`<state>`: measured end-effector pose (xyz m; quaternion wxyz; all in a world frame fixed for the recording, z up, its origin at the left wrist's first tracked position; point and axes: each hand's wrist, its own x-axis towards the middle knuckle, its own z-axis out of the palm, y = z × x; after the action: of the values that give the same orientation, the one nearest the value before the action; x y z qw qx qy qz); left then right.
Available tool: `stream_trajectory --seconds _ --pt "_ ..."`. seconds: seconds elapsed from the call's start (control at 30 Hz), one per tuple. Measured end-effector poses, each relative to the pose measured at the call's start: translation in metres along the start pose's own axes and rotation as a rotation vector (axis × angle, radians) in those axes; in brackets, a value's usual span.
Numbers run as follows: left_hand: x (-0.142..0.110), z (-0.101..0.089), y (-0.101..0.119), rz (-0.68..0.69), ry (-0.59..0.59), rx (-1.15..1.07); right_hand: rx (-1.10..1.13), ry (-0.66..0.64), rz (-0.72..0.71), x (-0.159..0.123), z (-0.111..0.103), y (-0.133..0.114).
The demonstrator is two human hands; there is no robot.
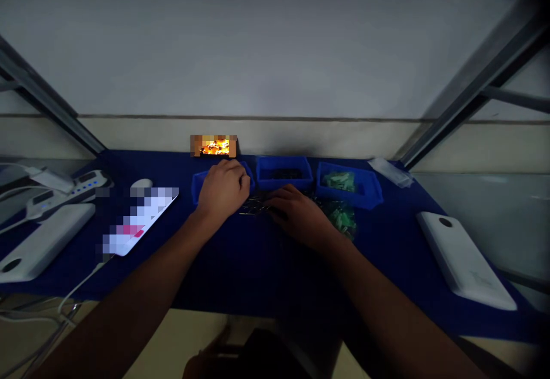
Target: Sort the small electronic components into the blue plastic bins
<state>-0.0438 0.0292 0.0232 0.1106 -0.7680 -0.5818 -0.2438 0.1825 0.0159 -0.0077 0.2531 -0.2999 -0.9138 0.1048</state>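
Observation:
My left hand (226, 188) is over the right part of the left blue bin (195, 187), its fingers curled together. Whatever is between them is hidden. Just right of it, thin shiny metal pieces (254, 206) lie in a loose pile on the blue table. My right hand (294, 210) reaches to the right side of this pile, fingers bent down and drawn together; its fingertips are dark and I cannot make out what they grip. Behind it stands the middle blue bin (283, 184) with dark pieces inside. A bag of green pieces (344, 221) lies beside my right hand.
A right blue bin (365, 198) holds green pieces. A lit phone (215, 147) stands at the back. On the left are a bright tablet (141, 221), a mouse (141, 186), a power strip (64, 195) and a white power bank (47, 241); another power bank (466, 258) lies right.

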Motion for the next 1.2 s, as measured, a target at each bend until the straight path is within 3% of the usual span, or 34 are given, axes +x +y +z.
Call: stream_trajectory --seconds 0.17,0.27,0.47,0.67,0.77,0.97,1.2 --pt "-0.001 0.001 0.002 0.033 0.136 -0.08 -0.056 0.023 0.092 0.0 -0.002 0.001" --pt "-0.003 0.0 0.008 0.121 0.21 -0.211 -0.079 0.048 0.131 -0.001 -0.001 0.001" --pt "-0.013 0.001 0.028 0.259 0.133 -0.516 0.002 0.196 0.216 -0.001 -0.004 0.002" --pt "-0.017 0.003 0.034 0.077 -0.067 -0.575 0.139 0.461 0.235 0.001 -0.01 0.0" --pt "-0.017 0.006 0.037 0.01 -0.119 -0.685 0.182 0.534 0.219 0.003 -0.011 -0.002" --pt "-0.018 0.02 0.037 -0.109 -0.065 -0.939 0.227 0.556 0.194 0.002 -0.014 -0.006" --pt "-0.016 0.021 0.035 -0.161 -0.011 -0.92 0.231 0.516 0.258 0.002 -0.015 -0.005"
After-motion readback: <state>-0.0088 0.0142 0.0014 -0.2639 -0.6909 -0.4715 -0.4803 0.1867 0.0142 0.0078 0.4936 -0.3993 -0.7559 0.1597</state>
